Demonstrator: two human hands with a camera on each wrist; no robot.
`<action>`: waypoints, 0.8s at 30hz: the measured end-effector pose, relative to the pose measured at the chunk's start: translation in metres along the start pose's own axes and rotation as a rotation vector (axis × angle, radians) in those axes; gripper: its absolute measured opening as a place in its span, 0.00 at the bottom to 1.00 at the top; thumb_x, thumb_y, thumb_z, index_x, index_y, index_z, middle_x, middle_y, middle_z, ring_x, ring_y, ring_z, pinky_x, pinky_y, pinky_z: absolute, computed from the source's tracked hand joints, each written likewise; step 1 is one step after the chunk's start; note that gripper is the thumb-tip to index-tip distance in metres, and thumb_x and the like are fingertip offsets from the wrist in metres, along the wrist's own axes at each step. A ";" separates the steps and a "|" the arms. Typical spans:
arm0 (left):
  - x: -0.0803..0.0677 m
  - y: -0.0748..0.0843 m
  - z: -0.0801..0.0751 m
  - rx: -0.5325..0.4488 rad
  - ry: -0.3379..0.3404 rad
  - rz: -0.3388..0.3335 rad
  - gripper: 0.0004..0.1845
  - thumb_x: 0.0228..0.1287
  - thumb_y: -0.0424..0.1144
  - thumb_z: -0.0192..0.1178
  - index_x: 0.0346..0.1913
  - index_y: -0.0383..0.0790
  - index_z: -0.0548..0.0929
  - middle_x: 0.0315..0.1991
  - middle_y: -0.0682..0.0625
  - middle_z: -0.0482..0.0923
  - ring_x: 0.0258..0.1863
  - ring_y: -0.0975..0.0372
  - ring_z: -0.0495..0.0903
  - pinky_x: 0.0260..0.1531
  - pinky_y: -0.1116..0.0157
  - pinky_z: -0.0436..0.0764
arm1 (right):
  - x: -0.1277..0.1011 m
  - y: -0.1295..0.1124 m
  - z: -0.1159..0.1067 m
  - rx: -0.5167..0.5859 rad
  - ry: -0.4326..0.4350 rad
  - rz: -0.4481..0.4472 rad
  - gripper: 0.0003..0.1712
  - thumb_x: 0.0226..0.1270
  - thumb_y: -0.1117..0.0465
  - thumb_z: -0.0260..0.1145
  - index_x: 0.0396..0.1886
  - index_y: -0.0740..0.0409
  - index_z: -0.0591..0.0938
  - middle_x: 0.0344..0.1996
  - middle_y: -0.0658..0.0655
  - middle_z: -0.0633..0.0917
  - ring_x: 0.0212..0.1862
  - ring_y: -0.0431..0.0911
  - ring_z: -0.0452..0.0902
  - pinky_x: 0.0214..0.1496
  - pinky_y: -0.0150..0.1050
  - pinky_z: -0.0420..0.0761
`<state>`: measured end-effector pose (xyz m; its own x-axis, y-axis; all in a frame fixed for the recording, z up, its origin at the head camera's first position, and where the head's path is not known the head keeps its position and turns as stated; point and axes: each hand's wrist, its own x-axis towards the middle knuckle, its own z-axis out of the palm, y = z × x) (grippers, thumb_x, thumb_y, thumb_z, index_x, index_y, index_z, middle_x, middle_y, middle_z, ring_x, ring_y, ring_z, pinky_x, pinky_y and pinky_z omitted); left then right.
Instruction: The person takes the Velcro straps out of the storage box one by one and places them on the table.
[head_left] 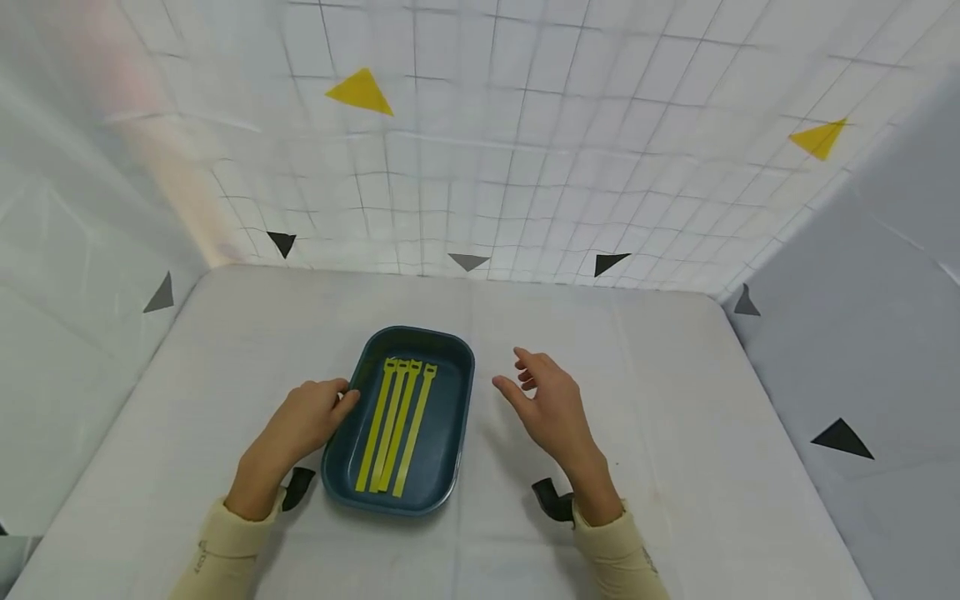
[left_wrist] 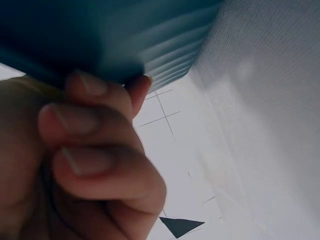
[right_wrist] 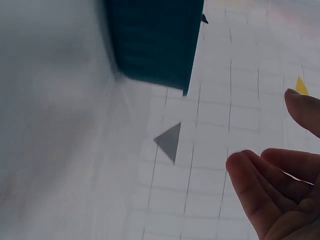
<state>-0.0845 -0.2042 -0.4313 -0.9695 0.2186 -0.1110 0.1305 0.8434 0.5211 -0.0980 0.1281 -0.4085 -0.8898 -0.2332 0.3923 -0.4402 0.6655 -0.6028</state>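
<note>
A dark teal rectangular tray (head_left: 442,442) with rounded corners sits on the white table. Several flat yellow-green cable straps (head_left: 408,437) with slotted heads lie lengthwise inside it, nearly parallel, some overlapping. My left hand (head_left: 303,417) grips the tray's left rim, thumb over the edge and fingers against the outer wall. In the left wrist view, curled fingers (left_wrist: 100,125) show under the tray's ribbed side (left_wrist: 165,55). To the right of the tray, apart from it, my right hand (head_left: 551,404) hovers with thumb and fingers spread, holding nothing.
White table covering (head_left: 675,400) surrounds the tray. A gridded white sheet (head_left: 525,167) with yellow and dark triangles hangs at the back, and sheets with dark triangles hang left and right (head_left: 862,333). Black curved pieces (head_left: 553,500) sit at both wrists.
</note>
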 end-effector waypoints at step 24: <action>0.002 0.003 -0.001 0.061 -0.006 -0.022 0.11 0.75 0.38 0.54 0.35 0.33 0.78 0.20 0.50 0.71 0.19 0.60 0.70 0.22 0.62 0.70 | 0.066 -0.061 0.050 -0.145 -0.472 0.051 0.33 0.70 0.49 0.66 0.65 0.67 0.74 0.58 0.63 0.80 0.59 0.55 0.76 0.59 0.48 0.75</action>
<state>-0.0859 -0.2016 -0.4295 -0.9711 0.2022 -0.1271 0.1215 0.8763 0.4662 -0.1355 0.0370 -0.3805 -0.8820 -0.4712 -0.0123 -0.4034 0.7681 -0.4973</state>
